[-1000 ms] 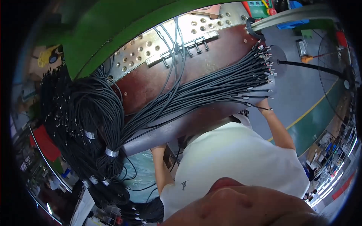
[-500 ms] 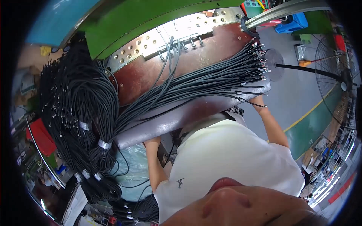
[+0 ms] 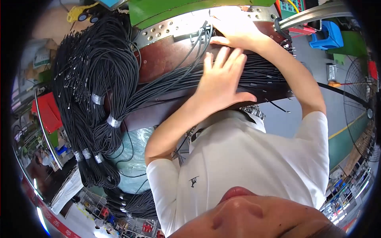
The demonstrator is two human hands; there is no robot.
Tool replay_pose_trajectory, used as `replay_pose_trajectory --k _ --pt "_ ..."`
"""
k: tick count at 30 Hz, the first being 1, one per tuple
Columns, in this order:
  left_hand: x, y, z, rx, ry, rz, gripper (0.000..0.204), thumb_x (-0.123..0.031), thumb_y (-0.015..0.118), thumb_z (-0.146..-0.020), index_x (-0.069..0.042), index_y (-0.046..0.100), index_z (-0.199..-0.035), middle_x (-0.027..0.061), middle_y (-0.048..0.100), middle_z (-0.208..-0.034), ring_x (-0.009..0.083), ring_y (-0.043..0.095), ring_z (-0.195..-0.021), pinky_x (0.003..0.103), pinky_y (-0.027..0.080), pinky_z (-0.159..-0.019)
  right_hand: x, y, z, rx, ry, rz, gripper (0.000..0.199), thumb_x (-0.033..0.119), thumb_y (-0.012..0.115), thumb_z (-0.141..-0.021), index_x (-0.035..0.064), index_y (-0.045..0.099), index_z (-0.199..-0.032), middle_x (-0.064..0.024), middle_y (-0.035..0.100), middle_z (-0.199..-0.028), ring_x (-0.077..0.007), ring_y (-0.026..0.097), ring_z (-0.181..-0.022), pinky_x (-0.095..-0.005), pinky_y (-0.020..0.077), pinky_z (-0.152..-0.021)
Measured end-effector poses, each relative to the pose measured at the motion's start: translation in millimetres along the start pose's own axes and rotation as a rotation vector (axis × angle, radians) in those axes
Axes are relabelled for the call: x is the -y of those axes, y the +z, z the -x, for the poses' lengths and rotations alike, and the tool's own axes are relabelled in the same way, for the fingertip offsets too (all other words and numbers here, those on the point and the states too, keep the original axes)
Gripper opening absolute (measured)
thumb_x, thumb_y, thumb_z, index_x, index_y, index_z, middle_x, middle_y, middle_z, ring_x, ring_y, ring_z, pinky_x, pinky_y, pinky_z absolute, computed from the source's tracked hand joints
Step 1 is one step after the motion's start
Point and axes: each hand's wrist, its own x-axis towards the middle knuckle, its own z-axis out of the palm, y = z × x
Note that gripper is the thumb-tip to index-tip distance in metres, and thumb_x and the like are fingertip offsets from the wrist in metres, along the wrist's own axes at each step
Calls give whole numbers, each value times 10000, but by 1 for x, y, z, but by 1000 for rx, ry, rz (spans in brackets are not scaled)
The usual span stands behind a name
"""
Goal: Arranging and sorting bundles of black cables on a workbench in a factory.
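My left hand [image 3: 222, 81] hovers palm down over a long bundle of black cables [image 3: 162, 84], fingers spread and holding nothing. Farther off, my right hand [image 3: 236, 31] reaches over the metal fixture block [image 3: 186, 36], its thumb stretched out apart from the fingers. Bright light washes out those fingertips. A few cable ends [image 3: 203, 37] stand up at the fixture, just left of the right hand. The cable bundle lies across a reddish-brown board [image 3: 158, 57], and my right forearm covers part of its right end.
Thick coils of black cable [image 3: 107, 63], bound with silvery tape [image 3: 114, 121], hang at the left. A green machine beam [image 3: 178, 12] spans the far side. At the right are a metal tube [image 3: 313, 18], a blue stool [image 3: 327, 35] and a fan [image 3: 357, 107].
Both hands have risen from below the board's near edge to above it. The right hand has gone to the fixture, the left over the cables. The whole view has shifted slightly.
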Motion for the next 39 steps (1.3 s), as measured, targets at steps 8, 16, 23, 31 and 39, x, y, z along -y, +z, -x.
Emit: replay_pose_trajectory --k 8,16,23,31,39 --pt "77 -76 110 168 -295 -401 631 -260 718 -714 -45 486 -1260 142 491 -1282 290 494 -1169 352 447 -946 -40 -10 27 -85 98 -125 417 465 648 -774 59 672 -865 -94 657 -875 -250 623 -742 -338 505 -656" --pt "95 -72 119 -273 -420 -103 173 -77 582 -862 12 633 -1001 140 665 -898 270 662 -784 300 508 -714 -38 -69 100 -453 45 94 266 287 763 -668 82 675 -813 -24 595 -738 -211 574 -643 -312 466 -545" --pt "89 -57 104 -546 -703 536 183 -28 548 -891 67 612 -1035 103 651 -954 126 599 -858 220 453 -779 -55 -60 245 -159 612 352 285 230 626 -843 25 615 -1042 -90 646 -928 -285 605 -801 -333 485 -710" --pt "67 -62 74 -331 -513 169 92 -23 640 -788 18 608 -864 98 613 -869 219 579 -828 296 436 -791 89 -76 185 -152 273 -384 338 259 717 -750 91 621 -1027 -97 605 -960 -277 605 -854 -354 496 -763" --pt "15 -27 -45 567 -189 372 362 -336 644 -798 21 615 -849 174 628 -716 304 627 -651 376 474 -595 16 -61 197 -266 649 150 469 167 757 -656 100 582 -1086 -89 526 -1026 -285 524 -923 -381 434 -800"
